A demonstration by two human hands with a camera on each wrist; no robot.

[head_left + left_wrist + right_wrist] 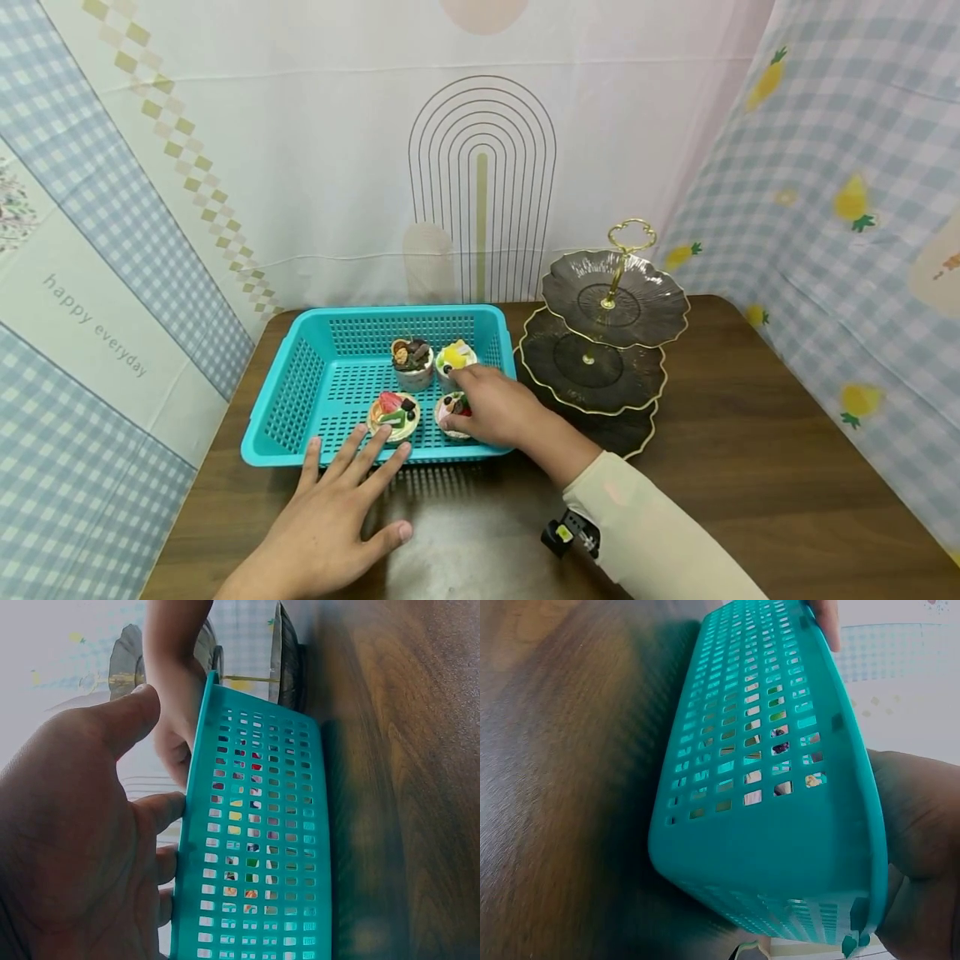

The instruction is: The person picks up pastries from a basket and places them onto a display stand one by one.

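A turquoise plastic basket [352, 458] holds several toy-like cupcakes. My left hand [330, 508] lies with fingers spread over the basket's near rim; in the left wrist view its fingertips are at that rim. Just past those fingertips is a cupcake topped with strawberry [392, 403]. My right hand [498, 408] reaches in over the right corner, thumb and fingers around the near right cupcake [450, 408], partly covering it. Behind it, a yellow-topped cupcake [456, 353] stands beside a chocolate-topped cupcake [412, 357]. The right wrist view shows the hand [922, 817] beyond the basket's wall.
A three-tier dark serving stand [592, 358] with gold rims and a gold handle [632, 236] stands right of the basket, close to my right forearm. The brown wooden table [750, 450] meets patterned cloth hangings at the back and sides.
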